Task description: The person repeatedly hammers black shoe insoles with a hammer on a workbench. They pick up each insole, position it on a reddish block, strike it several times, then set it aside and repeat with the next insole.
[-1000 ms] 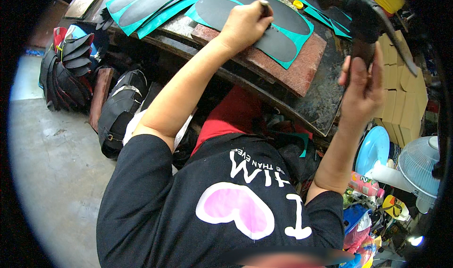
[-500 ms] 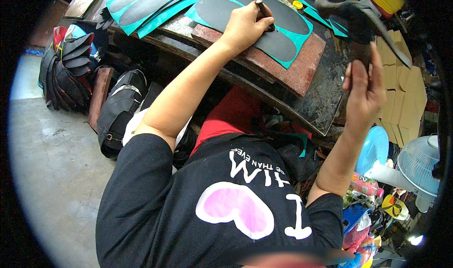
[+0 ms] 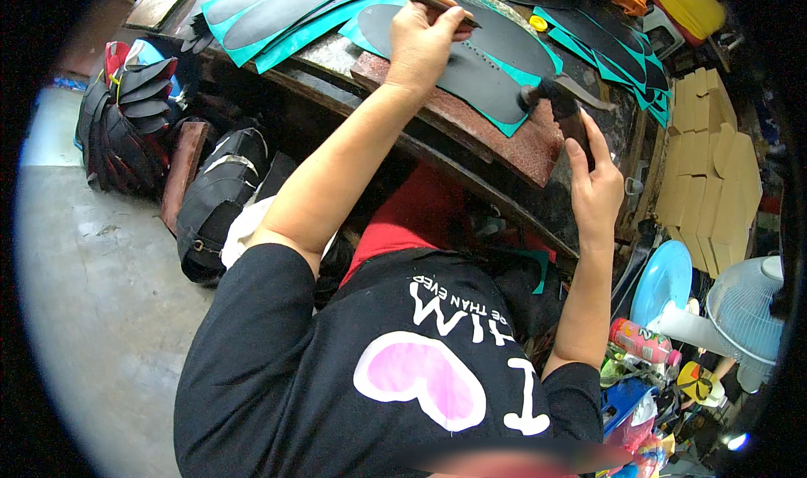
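Grips hammer [image 3: 561,101] closer to teal-edged sheet [image 3: 487,74] than before in right fingers [image 3: 595,135]; pinches punch [image 3: 427,0], tilted further, between left fingers [image 3: 449,21].

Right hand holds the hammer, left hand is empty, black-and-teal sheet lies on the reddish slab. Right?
Not quite: the left hand isn't empty. The head view shows it holding a dark rod-shaped tool. The right hand does hold the hammer, and the black-and-teal sheet lies on the reddish slab.
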Demonstrator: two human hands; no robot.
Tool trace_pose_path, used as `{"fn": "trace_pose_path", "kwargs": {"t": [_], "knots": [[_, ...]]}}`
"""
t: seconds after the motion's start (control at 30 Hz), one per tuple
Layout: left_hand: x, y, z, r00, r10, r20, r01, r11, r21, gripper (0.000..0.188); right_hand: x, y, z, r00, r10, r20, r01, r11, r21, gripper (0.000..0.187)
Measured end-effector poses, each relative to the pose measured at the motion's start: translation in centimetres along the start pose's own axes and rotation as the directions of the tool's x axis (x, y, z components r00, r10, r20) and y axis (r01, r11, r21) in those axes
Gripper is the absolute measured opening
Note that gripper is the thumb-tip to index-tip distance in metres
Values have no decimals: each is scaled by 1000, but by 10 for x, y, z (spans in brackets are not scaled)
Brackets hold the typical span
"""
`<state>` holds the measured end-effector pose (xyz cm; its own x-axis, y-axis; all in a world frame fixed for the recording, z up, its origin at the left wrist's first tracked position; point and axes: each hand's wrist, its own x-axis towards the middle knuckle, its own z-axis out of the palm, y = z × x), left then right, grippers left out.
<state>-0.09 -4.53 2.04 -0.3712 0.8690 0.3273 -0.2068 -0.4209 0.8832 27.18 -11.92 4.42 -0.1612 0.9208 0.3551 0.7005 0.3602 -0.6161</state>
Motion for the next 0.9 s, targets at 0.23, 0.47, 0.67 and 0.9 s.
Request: {"fn": "trace_pose_path", "kwargs": {"t": [0.23, 0.47, 0.67, 0.9], "knots": [[6, -4, -24, 996, -15, 94, -28, 897, 442, 14, 9, -5, 2, 996, 86, 19, -88, 986, 144, 40], [5, -10, -27, 997, 0, 73, -34, 886, 462, 15, 34, -44, -20, 991, -85, -106, 112, 952, 284, 41], [0, -1, -19, 949, 184, 255, -312, 654, 689, 18, 31, -76, -17, 936, -165, -312, 317, 784, 534, 44], [-2, -4, -7, 917, 271, 294, -396, 512, 762, 15, 43, -38, 17, 956, -273, -111, 271, 962, -37, 42]]}}
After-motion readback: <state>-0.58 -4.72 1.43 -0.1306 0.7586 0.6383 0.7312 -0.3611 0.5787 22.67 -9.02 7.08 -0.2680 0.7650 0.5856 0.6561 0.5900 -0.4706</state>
